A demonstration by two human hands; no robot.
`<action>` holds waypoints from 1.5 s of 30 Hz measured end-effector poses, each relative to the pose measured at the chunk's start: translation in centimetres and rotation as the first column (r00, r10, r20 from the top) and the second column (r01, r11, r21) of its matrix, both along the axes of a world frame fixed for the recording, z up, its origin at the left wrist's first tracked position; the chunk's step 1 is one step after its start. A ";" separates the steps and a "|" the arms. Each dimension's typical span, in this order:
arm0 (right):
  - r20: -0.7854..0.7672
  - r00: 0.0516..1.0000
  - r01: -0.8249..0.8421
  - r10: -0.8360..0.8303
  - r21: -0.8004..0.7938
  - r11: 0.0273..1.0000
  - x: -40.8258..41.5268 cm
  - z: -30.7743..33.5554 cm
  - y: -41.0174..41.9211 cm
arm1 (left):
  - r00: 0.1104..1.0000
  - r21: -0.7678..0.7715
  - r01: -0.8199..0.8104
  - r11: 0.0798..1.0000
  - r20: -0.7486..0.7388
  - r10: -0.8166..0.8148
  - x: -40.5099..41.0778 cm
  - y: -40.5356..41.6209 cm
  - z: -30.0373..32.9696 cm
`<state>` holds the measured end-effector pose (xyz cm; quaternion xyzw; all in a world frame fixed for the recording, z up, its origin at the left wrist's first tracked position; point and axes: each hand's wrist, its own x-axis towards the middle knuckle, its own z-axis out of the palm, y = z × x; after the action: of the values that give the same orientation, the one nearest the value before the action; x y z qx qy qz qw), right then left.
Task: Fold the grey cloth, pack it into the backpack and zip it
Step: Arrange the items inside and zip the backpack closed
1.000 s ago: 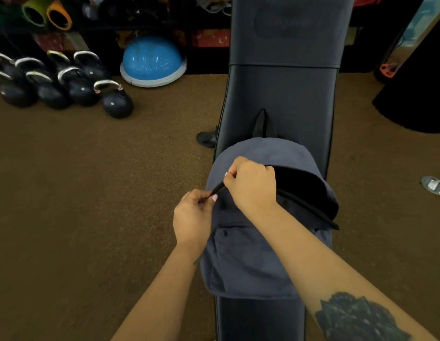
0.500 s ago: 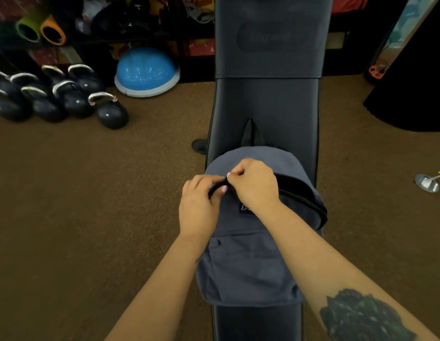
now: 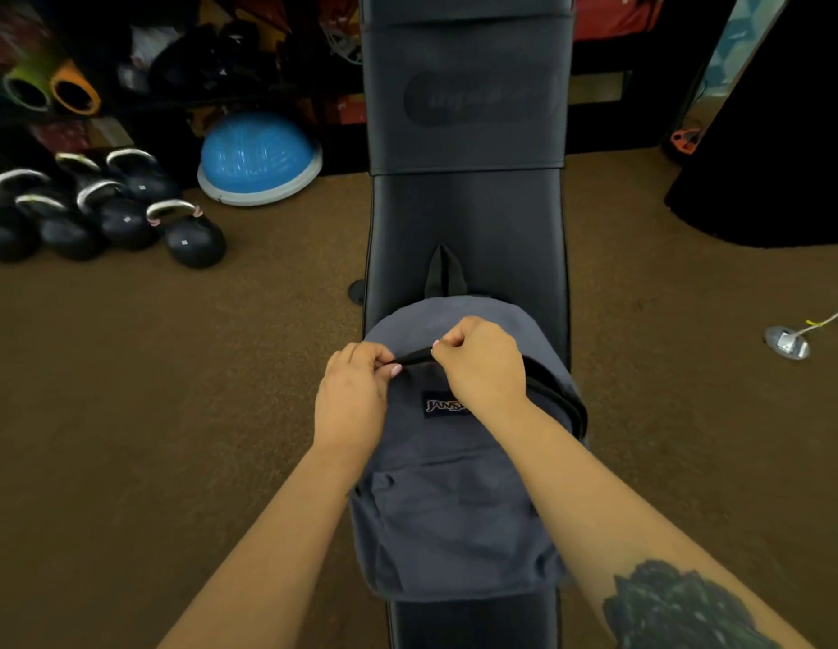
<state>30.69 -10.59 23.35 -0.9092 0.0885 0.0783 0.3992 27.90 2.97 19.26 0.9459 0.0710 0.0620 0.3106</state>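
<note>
Grey backpack [image 3: 454,508] lay on the black bench [image 3: 468,217], the cloth unseen, presumably inside. The left hand [image 3: 351,395] pinched the zip's edge, the right hand [image 3: 482,363] pinched its pull; the right side gaped, unzipped.

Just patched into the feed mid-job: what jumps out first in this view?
Centre frame, a grey backpack lies on a black padded bench, with the left hand and right hand both pinching the zipper track at its top; the right side is not yet closed. On the brown floor at far left sit black kettlebells and a blue balance dome.
</note>
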 end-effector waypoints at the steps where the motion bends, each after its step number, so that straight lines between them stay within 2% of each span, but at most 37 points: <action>1: -0.005 1.000 0.013 -0.013 0.015 1.000 0.1 -0.1 -0.5 | 1.000 -0.003 -0.005 1.000 -0.008 0.005 0.0 -0.1 0.0; 6: -0.040 0.996 0.088 -0.085 0.082 0.993 0.5 -0.8 -3.0 | 0.999 0.003 -0.029 1.000 -0.028 0.029 0.2 -0.5 0.1; 11: -0.054 0.985 0.170 -0.164 0.148 0.974 0.6 -1.4 -4.5 | 0.999 0.083 -0.035 0.996 -0.028 0.037 0.0 -0.9 0.3; 17: -0.053 0.982 0.186 -0.179 0.196 0.963 1.0 -1.6 -4.6 | 0.981 0.200 0.141 0.970 0.102 -0.163 0.7 -4.2 0.9; 26: -0.061 0.975 0.223 -0.214 0.242 0.944 1.1 -2.2 -5.1 | 0.960 0.324 0.218 0.920 0.098 -0.262 3.0 -6.3 1.1; 30: -0.130 0.948 0.318 -0.291 0.338 0.886 1.1 -2.4 -6.5 | 0.959 0.320 0.216 0.922 0.107 -0.262 3.4 -5.9 1.1; 33: -0.229 0.910 0.413 -0.345 0.447 0.793 0.8 -2.7 -8.5 | 0.968 0.296 0.187 0.937 0.108 -0.227 3.5 -5.8 1.0; 39: -0.401 0.834 0.547 -0.378 0.519 0.657 0.1 -4.1 -11.5 | 0.981 0.304 0.148 0.941 0.075 -0.179 3.1 -6.8 1.0; 42: -0.418 0.833 0.550 -0.363 0.552 0.627 0.2 -3.9 -11.6 | 0.963 0.370 0.190 0.909 0.112 -0.246 2.7 -8.3 1.1; 45: -0.419 0.839 0.542 -0.347 0.584 0.605 0.3 -3.7 -11.7 | 0.920 0.426 0.303 0.852 0.101 -0.378 2.9 -10.5 1.0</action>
<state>31.03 -22.29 19.61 -0.6266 0.3306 0.1221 0.6951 30.81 -7.54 20.24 0.9771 -0.1410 0.1045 0.1204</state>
